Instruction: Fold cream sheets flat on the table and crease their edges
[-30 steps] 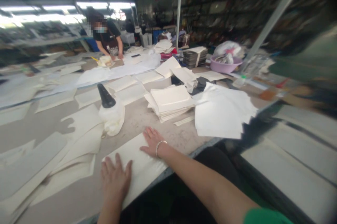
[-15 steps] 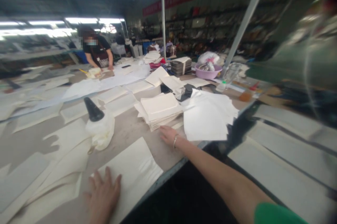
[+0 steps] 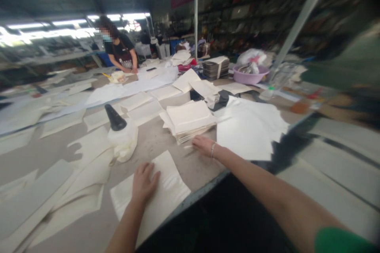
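Note:
My left hand [image 3: 145,181] lies flat with its fingers spread on a cream sheet [image 3: 166,201], which rests near the table's front edge. My right hand [image 3: 204,146], with a bracelet at the wrist, is just in front of a stack of cream sheets [image 3: 190,116]. Its fingers are closed, and a thin pale strip [image 3: 188,147] pokes out from the fingertips; the rest of the strip is hidden. Beside the stack, on the right, spreads a pile of white sheets [image 3: 246,126]. Left of the stack stands a pale bag-like bundle with a black cone on top [image 3: 115,118].
Loose cream pieces [image 3: 80,181] overlap on the left of the table [image 3: 148,138]. Behind are a strapped dark stack [image 3: 215,69], a purple basin [image 3: 251,75] and a metal post [image 3: 196,15]. A co-worker [image 3: 121,49] stands across the table. Grey panels [image 3: 335,181] lie at right.
The view has shifted, so things sit farther right. My left hand has slid forward over the cream sheet. At my right fingertips a pale strip now shows, and those fingers have drawn together.

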`<state>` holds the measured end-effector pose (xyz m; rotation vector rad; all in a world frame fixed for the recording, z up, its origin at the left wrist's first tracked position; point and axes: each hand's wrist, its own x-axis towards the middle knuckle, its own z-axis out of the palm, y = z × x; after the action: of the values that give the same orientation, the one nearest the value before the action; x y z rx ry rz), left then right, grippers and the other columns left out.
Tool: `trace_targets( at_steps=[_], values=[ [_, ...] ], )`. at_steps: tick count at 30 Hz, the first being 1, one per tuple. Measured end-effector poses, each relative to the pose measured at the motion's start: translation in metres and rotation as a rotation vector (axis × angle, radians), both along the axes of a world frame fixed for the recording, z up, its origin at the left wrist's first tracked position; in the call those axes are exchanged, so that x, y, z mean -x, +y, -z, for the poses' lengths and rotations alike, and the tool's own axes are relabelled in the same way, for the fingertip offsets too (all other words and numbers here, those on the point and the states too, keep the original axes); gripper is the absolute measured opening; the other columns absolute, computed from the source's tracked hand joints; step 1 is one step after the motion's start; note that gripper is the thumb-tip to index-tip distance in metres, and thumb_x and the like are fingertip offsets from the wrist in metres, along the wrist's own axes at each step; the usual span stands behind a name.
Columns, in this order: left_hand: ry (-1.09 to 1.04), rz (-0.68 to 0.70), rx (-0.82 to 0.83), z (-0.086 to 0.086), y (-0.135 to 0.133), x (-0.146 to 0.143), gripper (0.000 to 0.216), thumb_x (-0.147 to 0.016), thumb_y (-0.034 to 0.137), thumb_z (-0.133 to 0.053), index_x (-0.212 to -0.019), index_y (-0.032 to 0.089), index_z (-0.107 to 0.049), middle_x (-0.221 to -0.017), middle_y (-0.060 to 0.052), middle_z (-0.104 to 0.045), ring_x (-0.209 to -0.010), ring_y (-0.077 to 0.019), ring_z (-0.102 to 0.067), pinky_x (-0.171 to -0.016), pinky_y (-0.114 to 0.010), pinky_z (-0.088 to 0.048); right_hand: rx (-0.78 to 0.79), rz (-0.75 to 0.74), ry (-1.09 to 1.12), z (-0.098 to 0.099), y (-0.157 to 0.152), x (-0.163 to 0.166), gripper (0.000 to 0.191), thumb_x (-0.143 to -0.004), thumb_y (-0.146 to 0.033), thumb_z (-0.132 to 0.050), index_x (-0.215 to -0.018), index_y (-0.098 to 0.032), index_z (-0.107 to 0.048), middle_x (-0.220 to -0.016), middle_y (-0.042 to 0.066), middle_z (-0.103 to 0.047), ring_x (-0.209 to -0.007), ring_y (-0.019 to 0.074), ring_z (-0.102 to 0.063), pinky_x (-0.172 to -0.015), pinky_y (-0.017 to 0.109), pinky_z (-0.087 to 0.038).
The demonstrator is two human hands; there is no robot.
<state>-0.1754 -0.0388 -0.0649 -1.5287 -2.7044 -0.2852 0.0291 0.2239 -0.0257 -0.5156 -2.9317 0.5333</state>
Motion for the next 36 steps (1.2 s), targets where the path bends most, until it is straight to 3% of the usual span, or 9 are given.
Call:
trace_targets(
  at_steps=[3, 7, 8, 13, 19, 23, 28, 33, 36],
  values=[
    [0.014, 0.012, 0.003, -0.003, 0.003, 0.011, 0.048, -0.087, 0.045, -0.038, -0.123, 0.017, -0.053, -0.119, -0.01, -0.055, -0.111, -0.0216, -0.05, -0.098, -0.035, -0.038, 0.122, 0.062, 0.179, -0.002, -0.024, 0.013, 0.028, -0.092, -0.023, -0.043, -0.119, -0.018, -0.047, -0.1, 0.006, -0.058, -0.088, 0.0157, -0.056, -0.078, 0.027, -0.044],
    [0.065, 0.005, 0.046, -0.002, 0.013, 0.012, 0.045, -0.088, 0.04, -0.036, -0.118, 0.012, -0.056, -0.116, -0.013, -0.055, -0.111, -0.0254, -0.048, -0.099, -0.038, -0.036, 0.345, 0.331, 0.363, 0.01, -0.04, 0.017, 0.069, -0.087, -0.017, -0.041, -0.145, -0.019, -0.003, -0.111, 0.009, -0.055, -0.081, 0.0158, -0.06, -0.073, 0.029, -0.048],
    [0.079, 0.003, 0.055, -0.002, 0.014, 0.009, 0.046, -0.089, 0.039, -0.035, -0.117, 0.011, -0.057, -0.117, -0.015, -0.054, -0.111, -0.0271, -0.047, -0.099, -0.04, -0.034, 0.304, 0.374, 0.294, 0.014, -0.041, 0.014, 0.069, -0.086, -0.016, -0.04, -0.146, -0.019, -0.004, -0.114, 0.01, -0.054, -0.085, 0.0173, -0.06, -0.076, 0.031, -0.049],
    [0.105, -0.025, 0.075, -0.002, 0.012, -0.004, 0.05, -0.091, 0.037, -0.029, -0.122, 0.006, -0.052, -0.121, -0.02, -0.05, -0.113, -0.0296, -0.043, -0.101, -0.041, -0.029, 0.078, 0.318, -0.021, 0.025, -0.037, -0.012, 0.041, -0.083, -0.011, -0.044, -0.121, -0.016, -0.057, -0.114, 0.013, -0.055, -0.106, 0.0228, -0.051, -0.094, 0.033, -0.04],
    [0.006, -0.042, 0.176, -0.019, 0.021, 0.013, 0.045, -0.087, 0.042, -0.036, -0.112, 0.01, -0.057, -0.108, -0.016, -0.056, -0.104, -0.0282, -0.05, -0.094, -0.041, -0.035, 0.068, 0.187, -0.148, 0.017, -0.017, -0.029, 0.044, -0.081, -0.007, -0.046, -0.122, -0.017, -0.057, -0.114, 0.012, -0.058, -0.103, 0.0215, -0.055, -0.092, 0.032, -0.042],
    [-0.166, -0.023, 0.308, -0.034, 0.037, 0.037, 0.035, -0.078, 0.044, -0.048, -0.089, 0.015, -0.064, -0.089, -0.011, -0.063, -0.084, -0.0247, -0.058, -0.073, -0.034, -0.043, 0.022, -0.03, -0.153, 0.015, -0.005, -0.039, 0.066, -0.073, 0.0, -0.052, -0.132, -0.029, -0.047, -0.139, 0.008, -0.039, -0.111, 0.0205, -0.051, -0.09, 0.031, -0.042],
    [-0.332, 0.028, 0.344, -0.048, 0.044, 0.044, 0.034, -0.082, 0.043, -0.039, -0.064, 0.022, -0.059, -0.07, -0.002, -0.064, -0.07, -0.018, -0.059, -0.06, -0.027, -0.04, -0.037, -0.338, -0.053, 0.012, 0.009, -0.049, 0.033, -0.084, -0.014, -0.05, -0.108, -0.032, -0.066, -0.138, 0.002, -0.042, -0.12, 0.0211, -0.041, -0.097, 0.037, -0.034],
    [-0.32, 0.064, 0.24, -0.058, 0.033, 0.042, 0.034, -0.085, 0.041, -0.034, -0.07, 0.022, -0.058, -0.071, 0.002, -0.062, -0.074, -0.0166, -0.058, -0.065, -0.026, -0.042, -0.14, -0.325, -0.054, 0.007, 0.019, -0.049, 0.023, -0.079, -0.018, -0.059, -0.101, -0.019, -0.065, -0.126, 0.01, -0.052, -0.12, 0.025, -0.04, -0.101, 0.043, -0.027],
    [-0.271, 0.099, 0.197, -0.054, 0.025, 0.046, 0.03, -0.084, 0.038, -0.039, -0.073, 0.023, -0.062, -0.079, 0.0, -0.064, -0.08, -0.0168, -0.058, -0.073, -0.027, -0.044, -0.118, -0.211, -0.162, 0.007, 0.007, -0.045, 0.021, -0.082, -0.019, -0.054, -0.101, -0.015, -0.062, -0.107, 0.012, -0.06, -0.102, 0.0233, -0.051, -0.092, 0.038, -0.036]
  ],
)
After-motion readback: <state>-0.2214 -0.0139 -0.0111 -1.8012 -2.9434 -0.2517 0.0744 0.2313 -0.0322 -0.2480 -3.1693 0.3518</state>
